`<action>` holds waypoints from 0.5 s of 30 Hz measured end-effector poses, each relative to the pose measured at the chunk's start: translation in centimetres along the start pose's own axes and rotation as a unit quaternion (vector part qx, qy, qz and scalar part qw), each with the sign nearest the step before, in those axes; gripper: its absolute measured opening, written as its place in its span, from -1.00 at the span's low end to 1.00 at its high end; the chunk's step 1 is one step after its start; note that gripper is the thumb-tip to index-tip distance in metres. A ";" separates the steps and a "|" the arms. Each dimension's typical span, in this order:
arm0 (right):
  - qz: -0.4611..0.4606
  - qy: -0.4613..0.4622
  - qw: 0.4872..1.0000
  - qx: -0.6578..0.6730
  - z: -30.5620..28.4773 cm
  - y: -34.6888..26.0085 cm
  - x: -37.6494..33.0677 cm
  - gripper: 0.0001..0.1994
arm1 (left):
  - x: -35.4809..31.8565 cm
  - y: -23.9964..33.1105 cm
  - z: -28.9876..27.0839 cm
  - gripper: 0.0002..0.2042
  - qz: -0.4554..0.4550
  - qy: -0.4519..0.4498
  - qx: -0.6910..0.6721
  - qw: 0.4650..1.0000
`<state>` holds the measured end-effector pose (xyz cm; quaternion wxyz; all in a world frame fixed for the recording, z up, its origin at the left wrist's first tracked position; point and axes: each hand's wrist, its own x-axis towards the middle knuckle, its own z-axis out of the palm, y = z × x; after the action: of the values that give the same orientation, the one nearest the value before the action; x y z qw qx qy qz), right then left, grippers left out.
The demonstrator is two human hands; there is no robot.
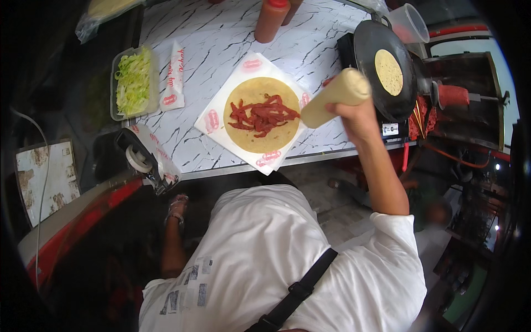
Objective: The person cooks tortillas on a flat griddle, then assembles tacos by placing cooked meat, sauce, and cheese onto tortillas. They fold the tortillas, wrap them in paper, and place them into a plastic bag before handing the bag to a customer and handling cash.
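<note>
My right hand [357, 117] is wrapped round a squeeze bottle of pale cream sauce [336, 99]. The bottle is tipped over, its nozzle end low by the right edge of a flatbread [238, 135]. Strips of reddish-brown meat [265, 115] lie heaped across the middle of that bread. Under it, a white printed paper sheet [213, 123] is spread cornerwise on the marble-patterned table [213, 33]. Below the table's front edge hangs my left hand [177, 206] in a clear plastic glove, near a tape dispenser [138, 157]; its fingers are too dark and blurred to make out.
At the right, a black round pan [370, 52] on a burner carries another flatbread [389, 72]. Beyond it are a meat spit [452, 95] and a clear tub [409, 25]. A red sauce bottle [271, 21] stands at the back. Shredded lettuce fills a container [114, 105] beside a paper sleeve [173, 77].
</note>
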<state>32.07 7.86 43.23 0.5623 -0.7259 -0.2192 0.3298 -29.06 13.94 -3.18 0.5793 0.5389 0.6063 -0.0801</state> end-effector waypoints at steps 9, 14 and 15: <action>-0.084 -0.030 0.987 0.137 -3.8 3.9 -0.5 -0.41 | -0.1 -3.6 2.5 -0.66 0.263 -0.056 0.473 0.839; -0.037 0.007 0.986 0.165 -3.9 5.6 -0.6 -0.49 | 0.1 -3.3 2.5 -0.62 0.214 -0.148 0.527 0.809; -0.023 -0.002 0.984 0.176 -3.9 5.8 -0.7 -0.51 | 0.4 -2.9 2.6 -0.70 0.170 -0.124 0.438 0.874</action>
<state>34.09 3.22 38.35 0.6883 -0.6098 -0.1751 0.3517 -29.56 11.11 -5.80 0.3591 0.8178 0.3311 -0.3043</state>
